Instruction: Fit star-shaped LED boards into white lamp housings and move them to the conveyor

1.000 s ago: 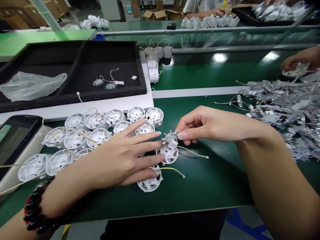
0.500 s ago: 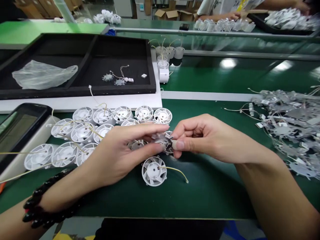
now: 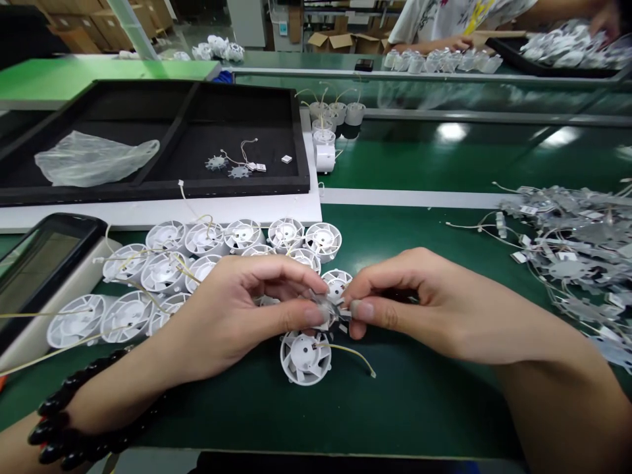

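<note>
So, this looks like the board-to-housing step: the left hand [image 3: 232, 316] and right hand [image 3: 419, 309] pinch a star-shaped metal board [image 3: 326, 309] between thumbs and curled fingers, over the green bench mat [image 3: 419, 401], just above a white vented housing [image 3: 305, 357]. Fingertips hide most of the board; only its toothed edge shows. Next move calls for seating it squarely.

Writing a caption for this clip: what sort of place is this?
Probably a factory assembly line: a green workbench, rows of white plastic housings, and a heap of wired star-shaped metal boards.
</note>
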The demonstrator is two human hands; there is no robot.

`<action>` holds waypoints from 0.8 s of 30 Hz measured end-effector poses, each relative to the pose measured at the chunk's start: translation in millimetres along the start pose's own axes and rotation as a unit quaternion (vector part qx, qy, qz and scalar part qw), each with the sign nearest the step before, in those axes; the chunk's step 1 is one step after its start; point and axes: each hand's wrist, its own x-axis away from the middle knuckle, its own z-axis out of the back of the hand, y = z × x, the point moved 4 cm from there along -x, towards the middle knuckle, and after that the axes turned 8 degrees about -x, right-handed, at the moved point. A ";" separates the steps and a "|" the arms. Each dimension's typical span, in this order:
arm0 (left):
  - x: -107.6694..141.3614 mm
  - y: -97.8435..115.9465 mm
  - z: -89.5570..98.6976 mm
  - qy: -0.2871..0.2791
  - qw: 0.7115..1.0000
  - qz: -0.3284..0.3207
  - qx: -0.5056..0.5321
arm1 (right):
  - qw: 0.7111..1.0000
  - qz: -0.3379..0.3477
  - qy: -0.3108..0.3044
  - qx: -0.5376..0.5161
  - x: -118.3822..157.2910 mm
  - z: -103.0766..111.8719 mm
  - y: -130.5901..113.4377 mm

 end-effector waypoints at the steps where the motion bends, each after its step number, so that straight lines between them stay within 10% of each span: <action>1: 0.3 0.3 0.4 0.011 1.000 -0.005 -0.019 | 1.000 -0.010 -0.001 -0.003 -0.5 -0.7 0.9; 8: 1.1 -0.9 0.2 0.047 0.986 -0.060 -0.151 | 0.998 -0.027 0.054 -0.001 -4.5 7.0 8.4; 13: 6.4 -2.2 -3.7 0.086 0.914 -0.158 -0.364 | 0.986 -0.062 0.146 0.049 1.9 31.0 14.2; 24: 9.9 -9.8 -21.7 -0.020 0.870 -0.242 -0.428 | 0.981 -0.153 0.074 0.097 -7.2 22.3 29.3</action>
